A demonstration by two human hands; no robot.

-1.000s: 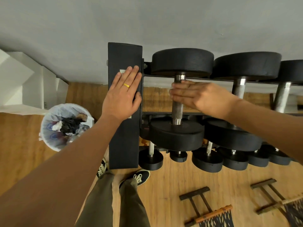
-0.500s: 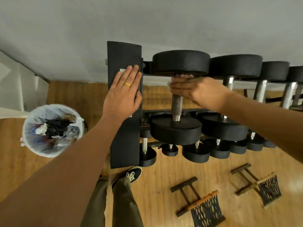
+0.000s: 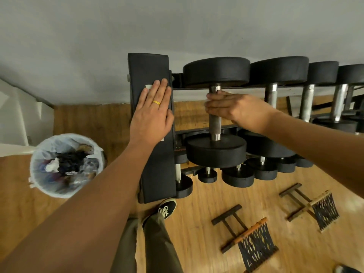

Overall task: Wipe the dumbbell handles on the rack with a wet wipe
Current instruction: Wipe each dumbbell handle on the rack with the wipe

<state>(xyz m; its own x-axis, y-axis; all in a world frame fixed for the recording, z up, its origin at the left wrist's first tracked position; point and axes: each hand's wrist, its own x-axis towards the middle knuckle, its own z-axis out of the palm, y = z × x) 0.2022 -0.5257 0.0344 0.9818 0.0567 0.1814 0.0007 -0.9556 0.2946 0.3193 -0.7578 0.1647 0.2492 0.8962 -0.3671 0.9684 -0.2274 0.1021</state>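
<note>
A large black dumbbell (image 3: pixel 216 72) lies at the left end of the rack's top tier. Its knurled metal handle (image 3: pixel 215 125) runs between the two heads. My right hand (image 3: pixel 236 109) grips the upper part of that handle, fingers wrapped round it. No wet wipe shows; anything under the fingers is hidden. My left hand (image 3: pixel 152 115) rests flat, fingers straight, on the rack's black end panel (image 3: pixel 157 170). More dumbbells (image 3: pixel 272 95) with steel handles line the rack to the right.
A white-lined waste bin (image 3: pixel 66 164) full of rubbish stands on the wooden floor at the left. Smaller dumbbells (image 3: pixel 237 175) fill the lower tier. Two wooden push-up stands with netting (image 3: pixel 248 233) lie on the floor at the right. My shoe (image 3: pixel 166 208) is by the rack's foot.
My right hand has slid up the handle from its middle toward the far head. My left hand has stayed flat on the end panel.
</note>
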